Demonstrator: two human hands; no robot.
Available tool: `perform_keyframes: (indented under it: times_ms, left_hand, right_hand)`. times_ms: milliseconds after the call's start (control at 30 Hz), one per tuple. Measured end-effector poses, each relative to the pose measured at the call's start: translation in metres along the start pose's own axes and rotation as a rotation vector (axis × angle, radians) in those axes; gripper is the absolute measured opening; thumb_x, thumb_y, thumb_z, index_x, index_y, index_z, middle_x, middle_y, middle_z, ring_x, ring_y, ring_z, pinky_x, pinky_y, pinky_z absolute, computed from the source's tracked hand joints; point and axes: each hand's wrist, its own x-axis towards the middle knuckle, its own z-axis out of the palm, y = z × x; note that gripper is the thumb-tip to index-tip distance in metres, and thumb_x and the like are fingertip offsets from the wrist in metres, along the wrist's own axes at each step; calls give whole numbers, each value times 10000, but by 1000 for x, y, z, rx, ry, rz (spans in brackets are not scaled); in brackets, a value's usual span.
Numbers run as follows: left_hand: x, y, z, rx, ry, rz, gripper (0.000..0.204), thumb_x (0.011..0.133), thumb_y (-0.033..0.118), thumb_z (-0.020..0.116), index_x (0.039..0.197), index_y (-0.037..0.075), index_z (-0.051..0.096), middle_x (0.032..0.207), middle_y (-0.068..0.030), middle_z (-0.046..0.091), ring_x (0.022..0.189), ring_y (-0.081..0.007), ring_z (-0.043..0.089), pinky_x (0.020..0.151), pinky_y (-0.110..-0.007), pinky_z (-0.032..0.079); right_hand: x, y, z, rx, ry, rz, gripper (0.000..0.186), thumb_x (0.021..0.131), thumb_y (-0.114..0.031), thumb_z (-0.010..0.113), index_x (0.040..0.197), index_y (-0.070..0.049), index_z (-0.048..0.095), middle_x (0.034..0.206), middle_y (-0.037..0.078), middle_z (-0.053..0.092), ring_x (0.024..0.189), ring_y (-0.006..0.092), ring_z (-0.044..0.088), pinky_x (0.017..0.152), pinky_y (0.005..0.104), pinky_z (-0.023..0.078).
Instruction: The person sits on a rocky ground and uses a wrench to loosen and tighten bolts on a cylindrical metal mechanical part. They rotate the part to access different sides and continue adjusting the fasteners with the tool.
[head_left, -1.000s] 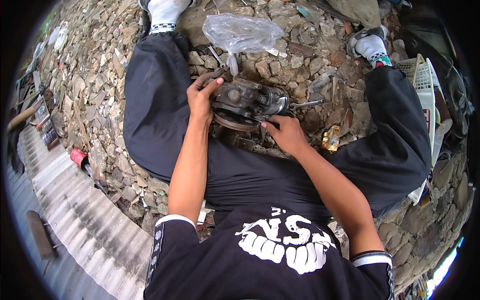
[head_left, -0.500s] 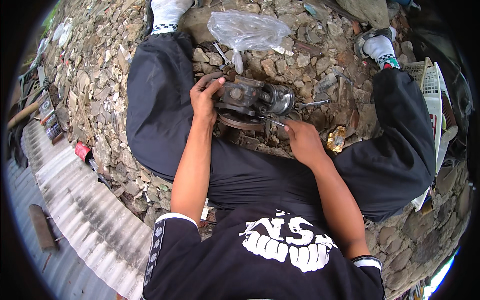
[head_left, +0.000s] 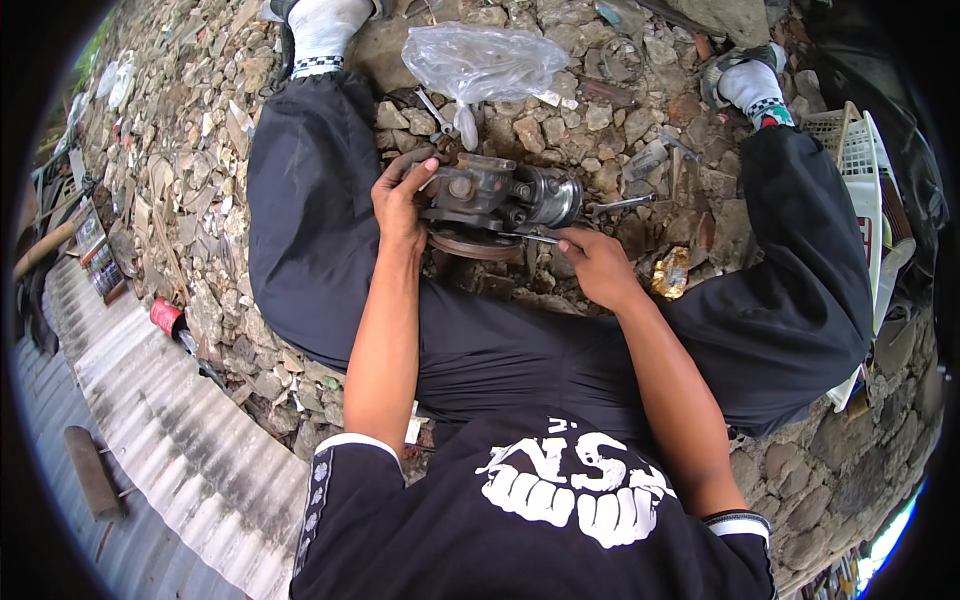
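Note:
A dark, greasy metal machine part with a round flange and a shiny cylindrical end is between my legs above the stones. My left hand grips its left side, thumb on top and fingers partly hidden behind it. In my right hand is a slim steel wrench, pinched between thumb and fingers. The wrench points left into the gap beside the flange; its far end is hard to make out against the metal.
Two more wrenches lie on the stones: one right of the part, another beyond it near a clear plastic bag. A gold wrapper is by my right knee. A white basket stands far right, corrugated sheeting left.
The wrench has swung from slanting to nearly level, and my right hand has moved slightly up and left. My left hand keeps its grip on the part. The whole view has shifted a little.

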Motion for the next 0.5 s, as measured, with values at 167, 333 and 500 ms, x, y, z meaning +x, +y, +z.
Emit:
perform_keyframes:
  times_ms: [167,333,500]
  left_hand:
    - [2,1,1,-19,1,-4,243,859,14,796,1099,7,756,892,-17,711,789,-114,656,702,-242,514]
    - [2,3,4,-12,-38,12,245,863,5,792,1104,-17,748,872,-21,704,743,-107,638,679,-239,501]
    - [-1,2,7,1,-14,11,248,863,-1,794,1106,-25,749,791,19,646,691,-87,594,647,-232,471]
  right_hand:
    - [4,-2,10,79,-47,52,292,1034,-226,613,1229,-29,705,1053,228,721,1047,434,667,923,472,502]
    - [0,-18,10,93,1,76,286,1016,-212,630,1181,7,713,993,218,719,929,433,686,852,481,528]
    - [-36,-66,5,-97,106,-356,240,974,-152,648,1111,29,726,886,227,691,799,430,673,758,500,531]
